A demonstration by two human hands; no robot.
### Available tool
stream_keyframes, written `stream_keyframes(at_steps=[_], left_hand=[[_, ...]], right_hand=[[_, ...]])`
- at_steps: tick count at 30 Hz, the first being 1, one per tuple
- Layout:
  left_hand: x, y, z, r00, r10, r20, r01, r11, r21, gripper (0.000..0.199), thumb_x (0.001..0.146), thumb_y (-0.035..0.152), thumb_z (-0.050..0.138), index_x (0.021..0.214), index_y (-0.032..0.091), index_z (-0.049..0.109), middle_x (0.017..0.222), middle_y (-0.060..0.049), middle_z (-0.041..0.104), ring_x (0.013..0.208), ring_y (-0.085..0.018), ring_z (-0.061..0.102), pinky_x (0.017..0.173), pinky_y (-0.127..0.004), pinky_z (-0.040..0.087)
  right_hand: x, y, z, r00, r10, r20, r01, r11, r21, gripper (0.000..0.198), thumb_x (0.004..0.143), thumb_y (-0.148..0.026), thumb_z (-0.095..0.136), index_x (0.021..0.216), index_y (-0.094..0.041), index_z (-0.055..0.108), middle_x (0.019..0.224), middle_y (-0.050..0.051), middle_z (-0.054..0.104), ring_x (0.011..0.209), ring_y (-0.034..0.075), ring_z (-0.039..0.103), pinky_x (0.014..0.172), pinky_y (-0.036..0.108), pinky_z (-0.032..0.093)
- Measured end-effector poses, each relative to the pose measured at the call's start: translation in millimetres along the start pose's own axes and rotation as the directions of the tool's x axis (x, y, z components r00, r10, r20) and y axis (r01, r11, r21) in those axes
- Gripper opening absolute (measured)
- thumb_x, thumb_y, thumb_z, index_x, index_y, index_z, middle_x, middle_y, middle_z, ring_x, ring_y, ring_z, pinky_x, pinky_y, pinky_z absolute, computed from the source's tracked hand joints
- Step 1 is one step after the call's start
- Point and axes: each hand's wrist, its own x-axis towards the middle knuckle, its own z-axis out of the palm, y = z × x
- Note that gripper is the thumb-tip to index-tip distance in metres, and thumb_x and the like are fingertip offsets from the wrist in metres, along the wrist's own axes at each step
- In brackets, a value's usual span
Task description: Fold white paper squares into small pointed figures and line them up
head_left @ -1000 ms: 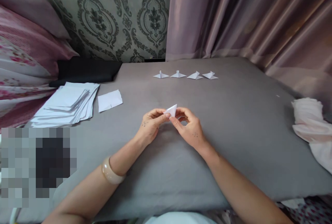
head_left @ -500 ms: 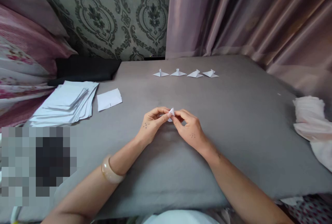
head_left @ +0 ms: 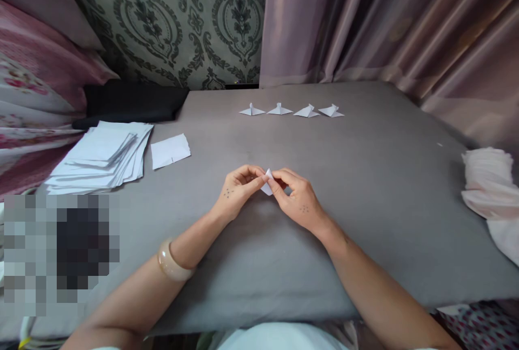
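Looking at the head view (only one avail.): folded paper (head_left: 266, 189) is btwn both hands, approx. mid-table, its tip poking up past the thumbs and a flap showing below. L hand (head_left: 238, 192) has thumb + forefinger closed on the paper's left side, other fingers loosely curled; R hand (head_left: 300, 203) does the same on the right w/ nothing else in it. Contact behind the paper is hidden, can't tell. Paper seems off the grey tablecloth (head_left: 373, 187), tho how far is unclear.

Risks, as I'd judge: thumbs v. close, so uneven pressure or a tug apart could tear it or set a crease off-line; if one pinch slackens, layers might spring open. Small piece + fingers covering most of it = crooked edges easily missed.

Paper shapes (head_left: 279, 110), four in a row at the far side, sit well apart from the hands; only an arm reaching over would likely knock them. Single sheet (head_left: 171, 151) lies to the left, just beside paper stack (head_left: 95, 162); that uneven pile could slide if the L forearm w/ bangle (head_left: 172, 264) swung into it.
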Motion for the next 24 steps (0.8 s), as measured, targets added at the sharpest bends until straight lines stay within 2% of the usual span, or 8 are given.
stream_keyframes(at_steps=[5, 11, 14, 17, 24], left_hand=[[-0.2, 1.7, 1.0, 0.999, -0.041, -0.024, 0.04, 0.999, -0.016, 0.021, 0.071, 0.026, 0.076, 0.086, 0.016, 0.067, 0.08, -0.002, 0.068, 0.074, -0.012, 0.061, 0.074, -0.026, 0.047], [-0.1, 1.7, 1.2, 0.995, -0.088, -0.05, 0.088, 0.996, 0.002, 0.017, 0.069, 0.029, 0.078, 0.078, 0.016, 0.071, 0.072, 0.0, 0.066, 0.066, -0.008, 0.056, 0.065, -0.021, 0.042], [0.7, 2.1, 0.4, 0.988, -0.121, -0.096, 0.121, 0.993, 0.001, 0.018, 0.067, 0.029, 0.079, 0.073, 0.015, 0.07, 0.066, 0.002, 0.062, 0.059, -0.006, 0.051, 0.058, -0.019, 0.038], [1.9, 4.2, -1.3, 0.973, -0.184, -0.142, 0.178, 0.983, -0.05, 0.019, 0.066, 0.029, 0.08, 0.069, 0.015, 0.068, 0.061, 0.002, 0.06, 0.054, -0.006, 0.048, 0.054, -0.02, 0.035], [4.5, 6.4, -4.4, 0.943, -0.301, -0.141, 0.271, 0.943, -0.195, 0.019, 0.06, 0.024, 0.081, 0.066, 0.014, 0.067, 0.059, 0.0, 0.061, 0.055, -0.009, 0.053, 0.058, -0.023, 0.041]], right_hand=[[0.3, -2.2, -1.9, 0.996, 0.067, 0.052, -0.069, 0.997, 0.029, 0.018, 0.092, -0.03, 0.05, 0.089, -0.019, 0.064, 0.078, 0.002, 0.061, 0.072, 0.013, 0.056, 0.065, 0.025, 0.044], [1.0, 1.5, -0.7, 0.961, 0.229, 0.155, -0.251, 0.957, 0.147, 0.024, 0.09, -0.039, 0.052, 0.093, -0.021, 0.068, 0.086, 0.003, 0.068, 0.077, 0.015, 0.061, 0.07, 0.027, 0.046], [0.7, 4.8, 1.3, 0.919, 0.32, 0.23, -0.37, 0.902, 0.223, 0.025, 0.087, -0.04, 0.055, 0.095, -0.021, 0.068, 0.083, 0.002, 0.068, 0.074, 0.014, 0.061, 0.069, 0.027, 0.046], [0.5, 7.1, 1.7, 0.857, 0.408, 0.315, -0.484, 0.846, 0.222, 0.025, 0.084, -0.042, 0.058, 0.085, -0.019, 0.068, 0.072, 0.0, 0.065, 0.066, 0.012, 0.057, 0.063, 0.025, 0.042], [4.4, 3.4, -2.7, 0.771, 0.514, 0.376, -0.614, 0.757, 0.223, 0.028, 0.073, -0.045, 0.068, 0.071, -0.017, 0.068, 0.062, -0.001, 0.06, 0.058, 0.01, 0.05, 0.056, 0.024, 0.036]])
